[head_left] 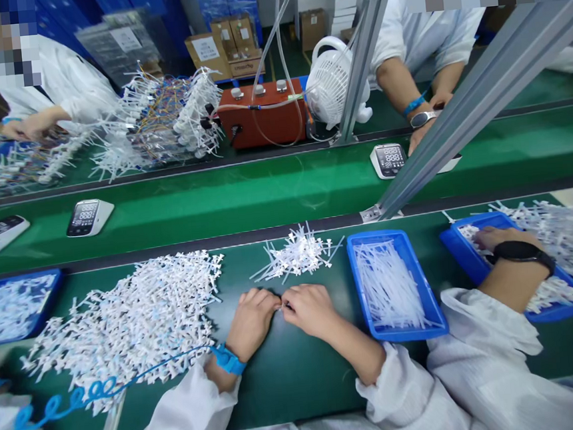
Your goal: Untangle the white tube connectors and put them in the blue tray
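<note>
Basically both fists clenched: left hand and right hand meeting knuckle-to-knuckle, pinching a tiny white connector between, pile of connectors just beyond.

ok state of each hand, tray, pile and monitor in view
left hand: closed on a small white part, meeting the other hand
right hand: pinching the same part
big pile: loose, spread on the mat by the left hand
small pile: heaped just beyond the hands
blue tray: filled with thin white tubes
right tray: a co-worker's hand in it
monitors: displays lit, on the belt
</note>
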`<act>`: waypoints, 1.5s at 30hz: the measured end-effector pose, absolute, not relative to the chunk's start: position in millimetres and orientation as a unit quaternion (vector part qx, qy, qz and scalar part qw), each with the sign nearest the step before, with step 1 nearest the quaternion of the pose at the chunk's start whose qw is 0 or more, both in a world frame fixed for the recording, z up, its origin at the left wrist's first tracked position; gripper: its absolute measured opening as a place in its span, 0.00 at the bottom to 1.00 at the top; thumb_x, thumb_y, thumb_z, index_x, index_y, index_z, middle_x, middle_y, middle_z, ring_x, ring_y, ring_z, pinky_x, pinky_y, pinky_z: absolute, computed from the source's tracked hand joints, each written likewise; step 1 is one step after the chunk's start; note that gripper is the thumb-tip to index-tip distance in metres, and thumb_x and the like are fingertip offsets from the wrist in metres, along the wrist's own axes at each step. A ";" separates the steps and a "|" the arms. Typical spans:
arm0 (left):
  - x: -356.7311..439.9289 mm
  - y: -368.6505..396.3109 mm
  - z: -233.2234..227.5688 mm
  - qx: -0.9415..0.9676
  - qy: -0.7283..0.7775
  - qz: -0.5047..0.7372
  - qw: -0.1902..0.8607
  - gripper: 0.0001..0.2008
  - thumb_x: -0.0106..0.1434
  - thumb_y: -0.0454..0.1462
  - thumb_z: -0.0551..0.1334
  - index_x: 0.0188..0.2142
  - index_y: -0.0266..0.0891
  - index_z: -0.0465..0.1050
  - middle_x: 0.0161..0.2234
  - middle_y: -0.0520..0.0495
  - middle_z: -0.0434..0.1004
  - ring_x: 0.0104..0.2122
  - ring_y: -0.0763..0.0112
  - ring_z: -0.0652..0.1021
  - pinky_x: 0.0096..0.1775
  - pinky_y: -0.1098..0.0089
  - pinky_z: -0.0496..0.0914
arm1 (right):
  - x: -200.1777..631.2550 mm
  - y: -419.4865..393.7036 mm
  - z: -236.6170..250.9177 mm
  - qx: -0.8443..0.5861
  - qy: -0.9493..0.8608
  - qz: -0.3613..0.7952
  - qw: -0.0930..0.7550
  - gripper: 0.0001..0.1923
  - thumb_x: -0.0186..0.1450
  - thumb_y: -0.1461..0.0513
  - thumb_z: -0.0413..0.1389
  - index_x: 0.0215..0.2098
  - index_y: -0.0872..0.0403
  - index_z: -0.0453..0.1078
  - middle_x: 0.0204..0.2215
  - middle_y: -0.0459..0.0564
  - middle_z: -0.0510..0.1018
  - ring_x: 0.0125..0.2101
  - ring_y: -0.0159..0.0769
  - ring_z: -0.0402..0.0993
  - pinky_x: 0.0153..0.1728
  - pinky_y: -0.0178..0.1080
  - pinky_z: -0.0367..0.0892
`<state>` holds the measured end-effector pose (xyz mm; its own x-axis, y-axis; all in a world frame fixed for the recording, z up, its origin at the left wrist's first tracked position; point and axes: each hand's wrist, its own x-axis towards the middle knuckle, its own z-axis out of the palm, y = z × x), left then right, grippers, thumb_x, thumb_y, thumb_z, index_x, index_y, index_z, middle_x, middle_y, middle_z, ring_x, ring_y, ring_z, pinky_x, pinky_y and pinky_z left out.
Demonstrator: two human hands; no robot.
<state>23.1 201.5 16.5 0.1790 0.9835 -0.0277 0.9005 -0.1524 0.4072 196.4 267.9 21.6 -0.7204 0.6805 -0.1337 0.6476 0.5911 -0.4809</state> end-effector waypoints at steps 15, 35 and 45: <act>9.1 213.6 30.4 0.774 0.588 0.111 0.207 0.12 0.72 0.40 0.51 0.39 0.43 0.72 0.38 0.50 0.74 0.40 0.67 0.71 0.43 0.65 0.62 | 195.3 267.2 17.5 -0.382 -0.890 0.245 0.038 0.09 0.66 0.56 0.53 0.38 0.48 0.73 0.35 0.45 0.79 0.38 0.37 0.74 0.37 0.36 0.61; 19.1 210.8 32.5 0.812 0.571 0.023 0.118 0.08 0.70 0.36 0.55 0.36 0.42 0.72 0.33 0.50 0.72 0.35 0.66 0.71 0.39 0.65 0.61 | 196.0 266.8 20.9 -0.358 -0.906 0.222 0.035 0.09 0.67 0.57 0.52 0.37 0.53 0.71 0.34 0.49 0.78 0.37 0.38 0.73 0.36 0.35 0.60; -1.0 216.9 42.2 0.718 0.643 0.267 0.025 0.13 0.68 0.38 0.56 0.52 0.44 0.67 0.56 0.41 0.65 0.56 0.59 0.66 0.54 0.55 0.61 | 205.1 276.7 25.5 -0.380 -0.857 0.332 0.107 0.08 0.68 0.57 0.52 0.38 0.48 0.73 0.34 0.42 0.79 0.34 0.32 0.73 0.33 0.32 0.54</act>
<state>-1.0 216.9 42.2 0.0317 0.9359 0.3507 0.9091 -0.1728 0.3791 205.1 276.7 25.5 -0.6886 0.7219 -0.0684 0.5790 0.4907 -0.6511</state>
